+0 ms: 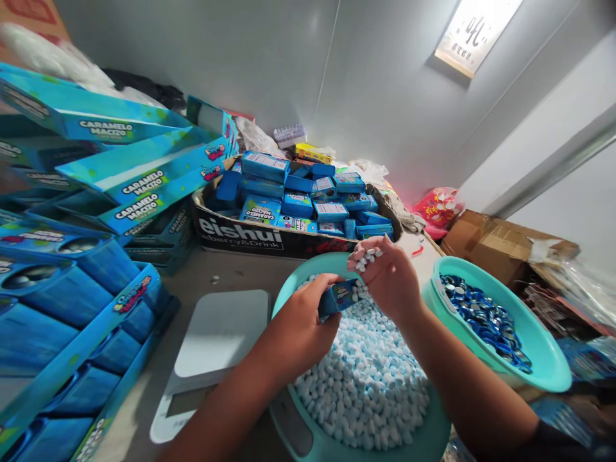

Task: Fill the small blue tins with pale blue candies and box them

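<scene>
My left hand (312, 314) is closed around a small blue tin (339, 296), tilted with its mouth to the right; white candies show at that end. Close beside the mouth, my right hand (385, 273) is cupped, palm up, with several small white candies (368, 258) lying on its fingers. Both hands are over a turquoise basin (289, 292) filled with white and pale blue candies (366, 391). To the left of the basin lies a white kitchen scale (224, 330) with nothing on its plate.
A black carton (231, 240) of blue tins (298, 204) stands behind the basin. Blue display boxes (144, 186) are stacked on the left, some filled with tins. On the right, another turquoise basin (553, 359) holds shiny blue lids (486, 321), with cardboard boxes (500, 240) behind.
</scene>
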{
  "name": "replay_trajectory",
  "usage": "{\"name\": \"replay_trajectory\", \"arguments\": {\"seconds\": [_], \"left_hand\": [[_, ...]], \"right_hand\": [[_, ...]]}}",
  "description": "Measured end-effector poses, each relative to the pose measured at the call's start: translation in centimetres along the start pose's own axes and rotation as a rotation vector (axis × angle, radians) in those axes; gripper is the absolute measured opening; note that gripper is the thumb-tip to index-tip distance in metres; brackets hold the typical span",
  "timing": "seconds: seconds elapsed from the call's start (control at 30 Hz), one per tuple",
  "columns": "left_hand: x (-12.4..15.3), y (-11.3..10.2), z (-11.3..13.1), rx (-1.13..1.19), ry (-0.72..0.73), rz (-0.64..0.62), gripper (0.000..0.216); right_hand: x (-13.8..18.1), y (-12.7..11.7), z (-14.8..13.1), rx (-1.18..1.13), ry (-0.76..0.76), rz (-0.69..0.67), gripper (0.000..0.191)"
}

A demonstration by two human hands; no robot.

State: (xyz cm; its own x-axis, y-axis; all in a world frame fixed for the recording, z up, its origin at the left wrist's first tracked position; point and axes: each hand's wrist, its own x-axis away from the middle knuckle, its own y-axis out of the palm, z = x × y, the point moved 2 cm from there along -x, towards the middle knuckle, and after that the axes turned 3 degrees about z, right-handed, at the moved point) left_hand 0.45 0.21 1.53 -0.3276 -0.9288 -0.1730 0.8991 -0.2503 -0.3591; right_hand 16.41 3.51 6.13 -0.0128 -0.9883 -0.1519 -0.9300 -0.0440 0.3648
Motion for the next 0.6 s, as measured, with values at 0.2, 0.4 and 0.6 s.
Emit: {"name": "replay_trajectory", "arguments": {"seconds": [0.2, 0.4, 0.6], "left_hand": [[-0.14, -0.12, -0.02, 0.015, 0.012, 0.033, 0.044], [0.03, -0.27, -0.5, 0.058, 0.056, 0.099, 0.044], [0.29, 0.01, -0.61, 0.008, 0.248, -0.014, 0.045]], "right_hand": [[0.28, 0.41, -0.01, 0.034, 0.0, -0.093, 0.031], [0.46, 0.51, 0.3, 0.051, -0.051, -0.15, 0.034], [0.64, 0.77, 0.95, -0.06, 0.032, -0.102, 0.035]]}}
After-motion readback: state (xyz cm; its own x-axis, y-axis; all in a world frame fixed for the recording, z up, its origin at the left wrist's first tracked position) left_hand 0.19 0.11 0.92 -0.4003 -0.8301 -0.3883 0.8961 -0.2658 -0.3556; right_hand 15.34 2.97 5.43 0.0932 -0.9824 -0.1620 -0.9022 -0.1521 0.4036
